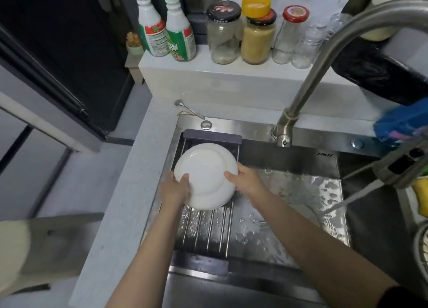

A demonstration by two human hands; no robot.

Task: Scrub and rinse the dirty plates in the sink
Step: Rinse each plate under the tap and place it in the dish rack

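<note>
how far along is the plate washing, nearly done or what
The white plate looks clean, with no residue visible on its upturned underside. In hand: the left hand and right hand hold it by its edges, upside down over the drying rack at the sink's left end. Left: setting it down. No other plates show in the basin, though a dish edge peeks in at right.

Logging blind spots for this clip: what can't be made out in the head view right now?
- White plate: only its underside shows; the eating face is turned away, so clean or dirty is unknown.
- Left hand and right hand: fingers behind the plate are hidden.
- Drying rack: far part covered by the plate.
- Yellow item and round object: cut off by the right edge.
- Bottle labels: too small to read.
</note>
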